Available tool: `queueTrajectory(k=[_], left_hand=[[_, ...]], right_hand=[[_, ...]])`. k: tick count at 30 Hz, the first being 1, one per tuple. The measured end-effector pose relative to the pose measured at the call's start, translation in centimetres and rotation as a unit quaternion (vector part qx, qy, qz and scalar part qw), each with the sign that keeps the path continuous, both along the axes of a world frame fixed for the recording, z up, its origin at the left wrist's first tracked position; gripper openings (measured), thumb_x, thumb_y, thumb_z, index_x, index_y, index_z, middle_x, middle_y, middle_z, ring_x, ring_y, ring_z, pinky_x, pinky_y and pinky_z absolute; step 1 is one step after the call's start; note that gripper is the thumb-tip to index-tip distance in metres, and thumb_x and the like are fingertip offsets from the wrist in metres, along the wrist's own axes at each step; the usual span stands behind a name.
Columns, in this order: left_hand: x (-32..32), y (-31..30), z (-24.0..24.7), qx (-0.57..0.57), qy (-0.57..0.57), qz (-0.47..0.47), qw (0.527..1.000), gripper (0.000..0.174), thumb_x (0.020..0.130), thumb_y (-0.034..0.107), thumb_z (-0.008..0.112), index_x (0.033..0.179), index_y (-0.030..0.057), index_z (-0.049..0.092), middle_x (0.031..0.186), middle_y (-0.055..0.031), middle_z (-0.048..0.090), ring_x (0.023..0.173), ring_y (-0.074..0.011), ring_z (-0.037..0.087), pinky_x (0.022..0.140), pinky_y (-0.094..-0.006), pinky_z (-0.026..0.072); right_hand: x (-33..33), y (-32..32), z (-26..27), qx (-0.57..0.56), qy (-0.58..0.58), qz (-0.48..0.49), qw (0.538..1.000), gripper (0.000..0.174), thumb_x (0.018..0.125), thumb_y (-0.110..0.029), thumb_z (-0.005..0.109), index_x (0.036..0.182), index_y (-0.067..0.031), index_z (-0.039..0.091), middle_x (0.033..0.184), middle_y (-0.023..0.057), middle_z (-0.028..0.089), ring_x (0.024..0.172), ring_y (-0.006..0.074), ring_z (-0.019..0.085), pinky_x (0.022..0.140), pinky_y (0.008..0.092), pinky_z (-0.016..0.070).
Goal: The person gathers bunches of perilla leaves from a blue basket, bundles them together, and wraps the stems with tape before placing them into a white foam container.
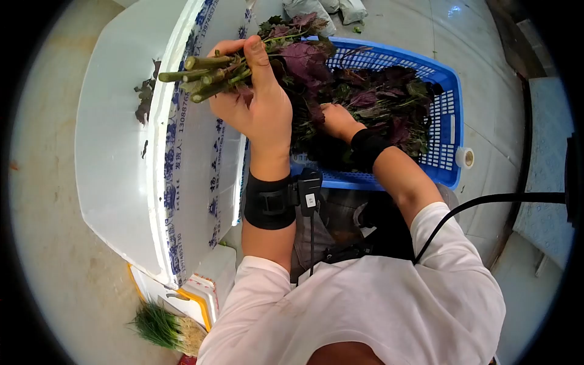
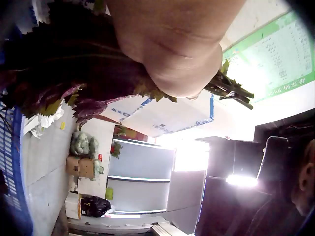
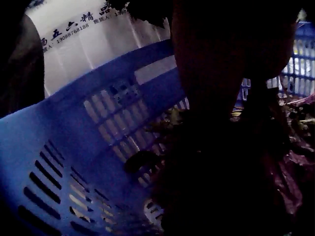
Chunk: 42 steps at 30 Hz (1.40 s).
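My left hand [image 1: 264, 103] grips a bunch of purple perilla [image 1: 304, 61] above the basket's left side, its thumb along the stems. Thick cut stem ends [image 1: 210, 76] stick out to the left, over the foam box edge, while the leaves trail to the right. In the left wrist view, the hand [image 2: 172, 54] wraps round the same bunch. My right hand [image 1: 340, 121] reaches down into the loose perilla [image 1: 389, 100] in the blue basket [image 1: 453, 115]. Its fingertips are hidden among the leaves, and the right wrist view is too dark there; I cannot tell whether they hold any.
A tall white foam box [image 1: 204, 140] with blue print stands left of the basket, leaf scraps [image 1: 146, 91] on its pale surface. Green onions [image 1: 167, 328] lie at lower left. Grey-white bags [image 1: 310, 12] sit beyond the basket. A white roll [image 1: 465, 158] is by its right corner.
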<state>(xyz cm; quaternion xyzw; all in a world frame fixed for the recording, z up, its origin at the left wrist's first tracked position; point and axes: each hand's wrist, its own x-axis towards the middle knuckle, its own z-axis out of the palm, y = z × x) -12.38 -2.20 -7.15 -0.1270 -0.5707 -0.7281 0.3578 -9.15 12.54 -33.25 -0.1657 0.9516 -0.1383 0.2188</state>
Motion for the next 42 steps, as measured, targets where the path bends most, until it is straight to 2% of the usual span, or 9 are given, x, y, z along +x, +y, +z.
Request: queueTrajectory(k=[7,10,13,16,21,24,28,35,42], left_hand=[[0.0,-0.3,0.2,0.008,-0.001,-0.009,1.0,0.017,0.099,0.015,0.071,0.098,0.0007,0.061,0.089,0.0015,0.056,0.078,-0.0054,0.049,0.071,-0.0193,0.0402],[0.3,-1.0,0.1,-0.037,-0.052,-0.002,0.998,0.033,0.1,0.02,0.07,0.109,-0.008,0.055,0.111,-0.0104,0.062,0.096,-0.0165,0.065,0.091,-0.0324,0.0576],[0.1,-1.5,-0.2,-0.109,-0.043,0.032,0.993,0.027,0.1,0.017,0.069,0.104,-0.007,0.059,0.112,-0.0102,0.063,0.094,-0.0169,0.066,0.09,-0.0325,0.0576],[0.4,-0.9,0.2,-0.037,-0.04,0.001,0.998,0.021,0.1,0.015,0.069,0.102,-0.0043,0.061,0.104,-0.008,0.064,0.093,-0.0152,0.065,0.088,-0.0306,0.0563],[0.6,-0.4,0.4,-0.007,-0.047,-0.023,0.999,0.016,0.099,0.014,0.071,0.099,0.001,0.062,0.087,0.0023,0.062,0.076,-0.0035,0.051,0.067,-0.0181,0.04],[1.2,0.2,0.7,-0.022,-0.064,-0.051,0.996,0.016,0.098,0.015,0.073,0.099,0.0012,0.063,0.088,0.0017,0.064,0.077,-0.0036,0.054,0.068,-0.0178,0.0416],[1.9,1.4,0.6,-0.027,-0.074,-0.094,0.992,0.016,0.097,0.014,0.073,0.1,0.0016,0.064,0.088,0.001,0.064,0.078,-0.0052,0.057,0.071,-0.0201,0.0454],[4.5,2.8,2.0,-0.068,-0.028,-0.31,0.948,0.015,0.095,0.009,0.075,0.1,0.0011,0.063,0.095,-0.005,0.069,0.086,-0.0098,0.062,0.078,-0.0245,0.0494],[6.3,3.8,1.7,-0.014,-0.081,-0.392,0.916,0.03,0.091,0.007,0.077,0.114,-0.0042,0.063,0.107,-0.0102,0.07,0.097,-0.0153,0.065,0.085,-0.0289,0.0512]], right_hand=[[0.4,0.8,2.6,0.02,0.089,0.082,0.992,0.026,0.086,-0.01,0.07,0.112,-0.0063,0.073,0.124,0.0117,0.062,0.122,0.0343,0.057,0.101,0.0489,0.0476],[0.4,2.0,5.0,-0.084,0.081,-0.041,0.992,0.027,0.086,-0.014,0.073,0.112,-0.0055,0.073,0.117,0.013,0.063,0.112,0.0372,0.061,0.097,0.0474,0.0503],[0.6,4.8,7.8,-0.183,0.11,-0.06,0.975,0.022,0.088,-0.014,0.072,0.108,-0.0033,0.074,0.11,0.0162,0.066,0.101,0.0392,0.065,0.091,0.0465,0.0535],[0.7,9.0,12.3,-0.217,0.164,-0.054,0.961,0.017,0.088,-0.01,0.072,0.102,-0.0015,0.075,0.101,0.0161,0.073,0.094,0.0367,0.069,0.083,0.043,0.0564],[4.0,14.2,26.1,-0.309,0.269,-0.232,0.882,0.016,0.096,-0.007,0.067,0.108,0.0003,0.075,0.101,0.0072,0.074,0.095,0.0146,0.065,0.089,0.0272,0.0494],[6.9,14.8,32.9,-0.393,0.442,-0.33,0.736,0.022,0.102,-0.012,0.065,0.117,0.0016,0.073,0.107,0.0042,0.073,0.1,0.0105,0.065,0.09,0.0254,0.0509],[8.8,14.7,38.7,-0.334,0.583,-0.287,0.683,0.021,0.101,-0.009,0.065,0.117,0.0021,0.073,0.108,0.0049,0.073,0.1,0.0113,0.067,0.09,0.0252,0.0527],[7.8,9.6,41.2,-0.231,0.377,-0.018,0.897,0.028,0.092,0.007,0.066,0.119,0.0018,0.071,0.108,0.0097,0.067,0.093,0.0176,0.067,0.079,0.0289,0.0539],[5.3,4.8,39.1,-0.3,0.372,0.024,0.878,0.027,0.085,-0.006,0.077,0.111,-0.0093,0.078,0.085,0.0083,0.065,0.071,0.0236,0.062,0.065,0.0338,0.0508]])
